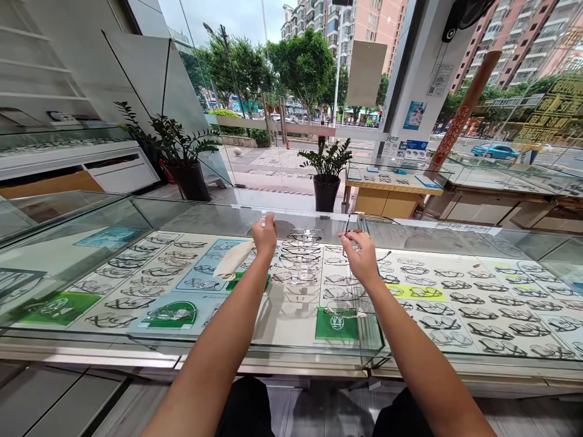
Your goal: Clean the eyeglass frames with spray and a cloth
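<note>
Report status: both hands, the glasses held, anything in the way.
Left hand gripping pale cloth. Right hand pinching dark-framed glasses above the counter. Other glasses show between the hands; nothing visibly blocking either.

Far left: potted plant (pixel 186 176) just right of white drawer cabinet (pixel 130 174) | far centre: second potted plant (pixel 327 189) near window (pixel 291 167), trees (pixel 300 67) and apartment block (pixel 314 23) outside | far right: wooden-fronted display table (pixel 387 203), white pillar (pixel 415 73) bearing blue poster (pixel 414 115), slanted post (pixel 464 112), blue car (pixel 494 151) outside
</note>
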A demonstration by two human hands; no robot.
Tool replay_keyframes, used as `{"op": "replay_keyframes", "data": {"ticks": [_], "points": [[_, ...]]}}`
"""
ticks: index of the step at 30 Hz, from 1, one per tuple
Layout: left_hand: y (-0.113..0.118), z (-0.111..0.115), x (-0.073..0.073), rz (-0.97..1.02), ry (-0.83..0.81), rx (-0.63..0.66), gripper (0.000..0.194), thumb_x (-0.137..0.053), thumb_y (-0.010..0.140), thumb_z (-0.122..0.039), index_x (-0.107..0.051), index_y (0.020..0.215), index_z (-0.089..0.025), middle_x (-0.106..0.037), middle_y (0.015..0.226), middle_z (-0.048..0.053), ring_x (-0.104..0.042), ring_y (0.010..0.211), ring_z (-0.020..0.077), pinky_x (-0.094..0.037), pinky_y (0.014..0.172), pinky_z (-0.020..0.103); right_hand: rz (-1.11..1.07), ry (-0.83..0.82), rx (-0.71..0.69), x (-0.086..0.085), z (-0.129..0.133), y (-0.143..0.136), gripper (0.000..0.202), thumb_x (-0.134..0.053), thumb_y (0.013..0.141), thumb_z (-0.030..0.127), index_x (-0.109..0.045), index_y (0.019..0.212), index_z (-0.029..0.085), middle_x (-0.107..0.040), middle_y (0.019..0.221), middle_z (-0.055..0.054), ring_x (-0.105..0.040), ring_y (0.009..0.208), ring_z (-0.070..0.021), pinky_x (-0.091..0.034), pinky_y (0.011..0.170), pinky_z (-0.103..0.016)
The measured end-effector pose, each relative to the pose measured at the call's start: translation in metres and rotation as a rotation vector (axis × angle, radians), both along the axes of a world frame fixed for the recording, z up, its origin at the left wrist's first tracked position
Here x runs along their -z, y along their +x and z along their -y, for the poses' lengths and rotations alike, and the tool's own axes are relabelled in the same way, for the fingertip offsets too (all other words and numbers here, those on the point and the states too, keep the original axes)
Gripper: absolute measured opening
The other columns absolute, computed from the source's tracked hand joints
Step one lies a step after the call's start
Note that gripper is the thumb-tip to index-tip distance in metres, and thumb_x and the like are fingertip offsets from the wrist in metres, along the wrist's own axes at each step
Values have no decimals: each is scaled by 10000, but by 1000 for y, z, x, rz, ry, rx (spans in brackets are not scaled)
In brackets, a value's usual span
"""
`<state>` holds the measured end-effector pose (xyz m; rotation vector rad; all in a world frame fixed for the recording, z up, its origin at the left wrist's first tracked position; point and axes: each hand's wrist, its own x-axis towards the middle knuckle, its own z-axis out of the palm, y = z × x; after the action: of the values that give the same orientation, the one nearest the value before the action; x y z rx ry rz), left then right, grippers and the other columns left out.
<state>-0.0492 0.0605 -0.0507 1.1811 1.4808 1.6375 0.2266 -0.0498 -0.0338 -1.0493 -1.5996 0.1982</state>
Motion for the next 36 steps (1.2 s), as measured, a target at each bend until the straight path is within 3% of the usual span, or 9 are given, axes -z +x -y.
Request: {"op": "replay_keyframes", "data": {"ticks": [2, 4, 7, 13, 20, 24, 28, 31, 36], "points": [[11, 10, -14, 183, 22, 164, 633, -414, 924, -801, -420, 635, -238, -349, 504, -36, -334, 435, 117, -291, 460, 264, 4, 3, -2, -1, 1, 0, 232, -579, 1029, 341, -785, 987, 244, -770, 1008, -83, -628, 1028, -284, -468, 963, -455], [23, 23, -27, 379, -17, 475, 747, -382, 853, -921, -377, 545, -239, -283, 438, -53, -255, 368, 93, -258, 417, 264, 3, 0, -5, -1, 2, -1, 232, -581, 1030, 343, -785, 983, 242, -770, 1015, -86, -626, 1018, -283, -471, 951, -453], [37, 44, -41, 521, -72, 828, 803, -351, 839, -951, -361, 477, -235, -240, 390, -56, -233, 329, 85, -258, 397, 263, -10, 2, -23, -2, 3, -3, 225, -584, 1031, 341, -780, 975, 245, -773, 1015, -79, -626, 1007, -277, -468, 945, -448], [53, 64, -47, 592, -88, 1151, 783, -369, 891, -883, -368, 453, -234, -208, 368, -60, -223, 307, 91, -257, 386, 267, -11, -17, -80, -3, 8, -8, 211, -590, 1027, 338, -775, 970, 254, -757, 971, -62, -626, 971, -263, -458, 924, -428], [59, 71, -43, 567, -101, 1287, 803, -344, 866, -916, -357, 444, -233, -192, 353, -49, -222, 304, 97, -232, 385, 273, -37, -43, -160, -6, 11, -12, 222, -589, 1025, 339, -732, 887, 242, -769, 960, -54, -628, 946, -244, -450, 885, -401], [60, 77, -42, 534, -141, 1286, 804, -285, 795, -990, -325, 469, -255, -158, 347, -53, -183, 316, 97, -227, 380, 277, -56, -69, -182, -8, 11, -13, 244, -583, 1025, 354, -692, 838, 243, -769, 960, -56, -631, 947, -243, -451, 874, -400], [63, 79, -41, 539, -159, 1291, 774, -323, 825, -959, -422, 580, -232, -229, 387, -62, -191, 330, 88, -236, 387, 261, -63, -92, -187, -9, 12, -13, 273, -571, 1028, 376, -652, 801, 245, -770, 959, -61, -634, 952, -248, -451, 878, -407], [67, 79, -41, 581, -124, 1252, 744, -370, 872, -913, -448, 629, -214, -340, 463, -49, -230, 340, 77, -224, 376, 242, -61, -87, -181, -9, 12, -13, 286, -568, 1028, 390, -640, 791, 246, -770, 955, -62, -632, 940, -246, -447, 876, -408], [71, 77, -40, 581, -62, 1075, 715, -473, 886, -869, -460, 635, -199, -370, 506, -50, -302, 389, 80, -296, 417, 236, -74, -85, -180, -8, 10, -12, 263, -573, 1025, 372, -678, 822, 244, -771, 960, -59, -622, 937, -243, -439, 853, -396]]}}
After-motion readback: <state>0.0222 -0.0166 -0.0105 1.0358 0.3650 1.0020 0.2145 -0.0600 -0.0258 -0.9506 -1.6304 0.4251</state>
